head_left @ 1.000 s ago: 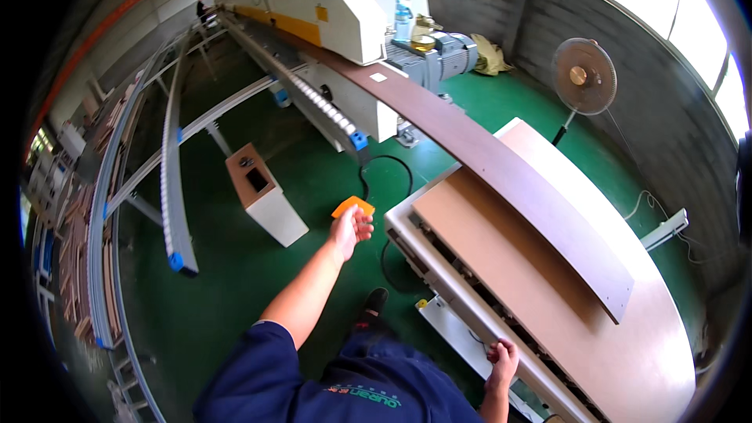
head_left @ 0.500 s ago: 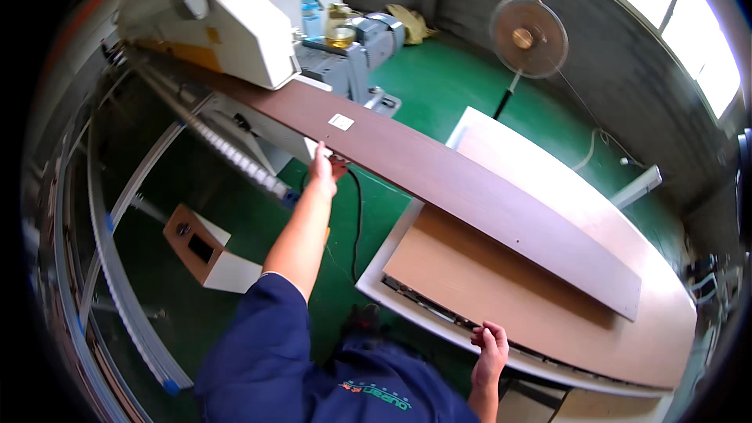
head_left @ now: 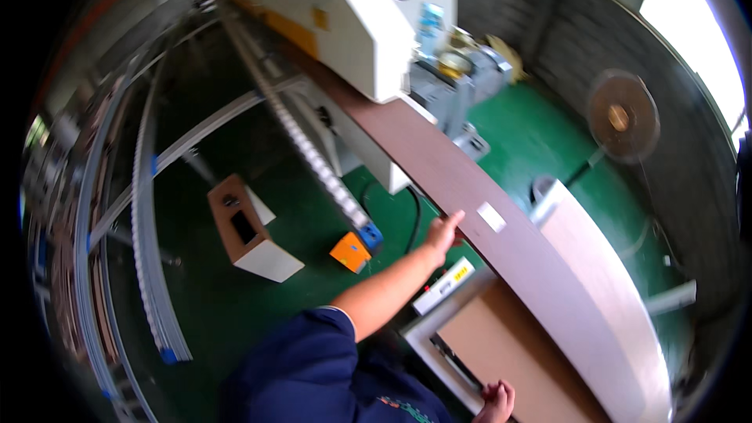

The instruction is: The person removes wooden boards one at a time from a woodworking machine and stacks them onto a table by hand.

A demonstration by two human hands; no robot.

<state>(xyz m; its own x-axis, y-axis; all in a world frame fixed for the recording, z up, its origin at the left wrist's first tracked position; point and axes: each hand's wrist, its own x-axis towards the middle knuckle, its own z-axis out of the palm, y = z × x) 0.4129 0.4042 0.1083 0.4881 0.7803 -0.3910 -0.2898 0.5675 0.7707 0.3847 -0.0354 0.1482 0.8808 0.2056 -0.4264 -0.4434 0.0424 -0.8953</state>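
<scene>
A long brown board (head_left: 427,160) slants from under the machine's white housing (head_left: 374,39) toward the lower right. My left hand (head_left: 443,236) grips its near edge, thumb on top and the other fingers underneath, beside a small white label (head_left: 491,217). Beneath the board's outer part lies a lighter brown panel (head_left: 509,345) on a white-edged support. Close to that panel's near edge, my right hand (head_left: 497,403) has its fingers loosely curled, and nothing shows in them; the wrist runs out at the lower edge.
Metal rails (head_left: 145,235) and a roller track (head_left: 313,153) stretch along the left. A brown-and-white control box (head_left: 247,227) stands below the track, near an orange block (head_left: 350,252). Behind the board are a grey motor (head_left: 489,66) and a round fan (head_left: 623,116).
My view has turned left. The brown board has slid farther out of the machine toward the lower right, with my left hand moving along on its edge. My right hand stays near the panel.
</scene>
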